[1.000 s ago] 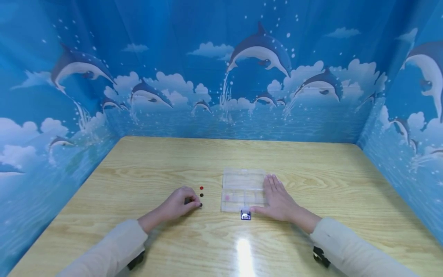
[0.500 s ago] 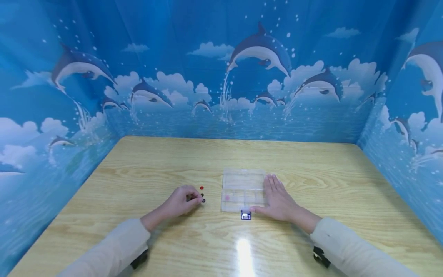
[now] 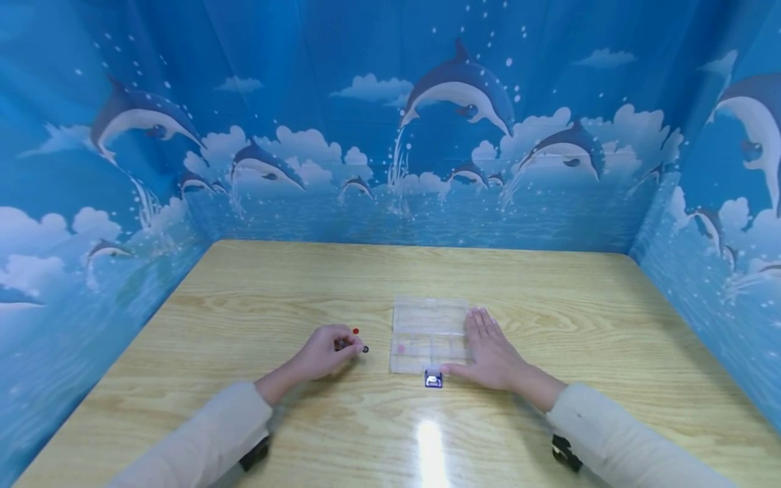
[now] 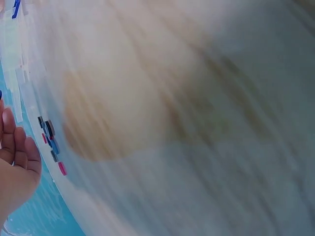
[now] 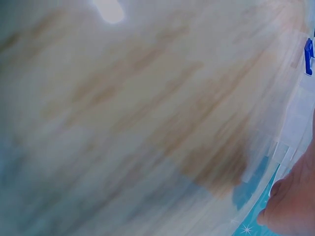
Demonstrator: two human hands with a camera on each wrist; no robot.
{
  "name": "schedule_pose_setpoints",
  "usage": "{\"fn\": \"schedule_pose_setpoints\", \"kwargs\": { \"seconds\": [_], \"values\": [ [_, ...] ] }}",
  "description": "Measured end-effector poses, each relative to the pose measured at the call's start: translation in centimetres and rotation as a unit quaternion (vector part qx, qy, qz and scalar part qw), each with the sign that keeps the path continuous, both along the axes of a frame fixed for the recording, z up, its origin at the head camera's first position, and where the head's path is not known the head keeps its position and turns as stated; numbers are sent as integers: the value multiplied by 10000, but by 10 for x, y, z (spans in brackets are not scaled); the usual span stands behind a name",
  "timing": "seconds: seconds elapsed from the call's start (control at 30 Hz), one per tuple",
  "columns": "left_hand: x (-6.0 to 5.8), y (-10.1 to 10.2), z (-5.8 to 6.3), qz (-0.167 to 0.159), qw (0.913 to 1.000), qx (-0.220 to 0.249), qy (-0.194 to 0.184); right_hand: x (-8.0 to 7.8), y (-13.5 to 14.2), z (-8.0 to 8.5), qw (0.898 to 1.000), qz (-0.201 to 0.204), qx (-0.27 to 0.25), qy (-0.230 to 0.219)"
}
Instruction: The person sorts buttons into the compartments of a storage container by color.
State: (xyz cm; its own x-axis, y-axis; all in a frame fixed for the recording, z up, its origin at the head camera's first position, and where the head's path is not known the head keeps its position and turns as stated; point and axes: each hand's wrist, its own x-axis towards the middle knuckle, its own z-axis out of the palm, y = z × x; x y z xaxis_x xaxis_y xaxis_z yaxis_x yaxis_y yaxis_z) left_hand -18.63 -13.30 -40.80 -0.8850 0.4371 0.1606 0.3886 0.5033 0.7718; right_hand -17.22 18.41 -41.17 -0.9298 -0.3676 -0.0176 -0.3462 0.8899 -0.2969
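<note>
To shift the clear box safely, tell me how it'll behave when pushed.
The clear box looks like thin plastic, so probably light and stiff. It may slide readily on the glossy table. Lying open and flat, it seems unlikely to tip.

Head view: from above, near side, faces fwd & down, set well back; wide, gets most of tabletop [image 3: 390,278], left hand [image 3: 323,352], right hand [image 3: 495,356], box [image 3: 430,316] & curtain [image 3: 305,146] at far, left & right. Left wrist view: v. close, low over tabletop, rolled sideways so far side sits at its left edge; left hand, discs [image 4: 62,168] & bit of curtain bunch there, rest is blurry tabletop. Right wrist view: also v. close & low, rolled opp. way, far side at its right edge; right hand partly cut off. All 3 share box w/ clip [image 5: 309,56]; head & left wrist share discs.
</note>
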Motion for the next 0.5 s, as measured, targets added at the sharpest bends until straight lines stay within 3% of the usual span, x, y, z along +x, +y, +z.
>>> {"fn": "schedule_pose_setpoints", "kwargs": {
  "seconds": [0.5],
  "values": [
    [-2, 9, 5, 74, 9999, 85, -75, 0, -1, 0, 10000, 13, 7, 14]
  ]
}}
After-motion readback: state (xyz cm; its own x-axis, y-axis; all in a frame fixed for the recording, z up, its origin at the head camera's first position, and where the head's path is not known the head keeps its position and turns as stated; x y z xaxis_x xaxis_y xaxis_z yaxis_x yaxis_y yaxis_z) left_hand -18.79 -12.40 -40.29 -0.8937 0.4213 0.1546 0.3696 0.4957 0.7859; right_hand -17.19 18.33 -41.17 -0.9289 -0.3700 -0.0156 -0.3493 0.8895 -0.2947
